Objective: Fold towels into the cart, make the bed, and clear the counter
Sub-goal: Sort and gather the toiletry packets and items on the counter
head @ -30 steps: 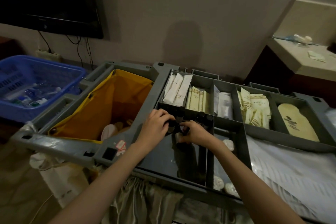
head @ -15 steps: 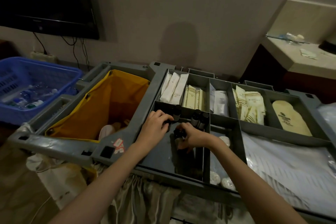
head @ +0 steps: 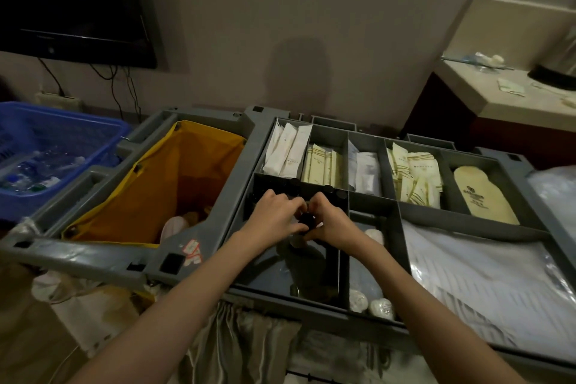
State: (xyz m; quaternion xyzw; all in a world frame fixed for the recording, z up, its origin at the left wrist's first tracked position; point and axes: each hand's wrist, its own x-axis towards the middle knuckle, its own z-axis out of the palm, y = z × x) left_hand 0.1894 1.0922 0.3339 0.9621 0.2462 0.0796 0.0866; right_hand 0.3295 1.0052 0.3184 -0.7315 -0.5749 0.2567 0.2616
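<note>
Here, nearest the camera, two bare forearms reach out over the front edge of the grey plastic housekeeping cart [head: 93, 262]. The left hand [head: 276, 217] and the right hand [head: 330, 221] meet over the cart's dark front compartment, fingers curled inward, and between them they pinch a small black-capped bottle [head: 307, 219]; how firmly each hand holds it cannot be told in the dim light. Just right of the hands, a narrow compartment holds small round white wrapped soaps [head: 371, 305] at its near end. Further right, a large bay contains folded white linen in clear plastic wrap [head: 473, 277].

Left of the hands, the yellow fabric laundry bag [head: 174, 184] hangs open in the cart frame, with pale items lying at its bottom. Just behind the hands, a row of more dark bottle caps [head: 330, 190] stands along the compartment's far wall. Beyond them, the back row of divided trays holds white sachets [head: 288, 150], cream packets with gold stripes [head: 322, 165], and a beige slipper-shaped pack [head: 481, 196] at the right end.

Left of the cart sits a blue plastic basket [head: 78, 131] with clear water bottles inside. On the far wall hangs a black flat-screen television [head: 78, 3], cables trailing below it. At far right, the pale counter [head: 486, 93] carries small scattered items, too blurred to identify.
</note>
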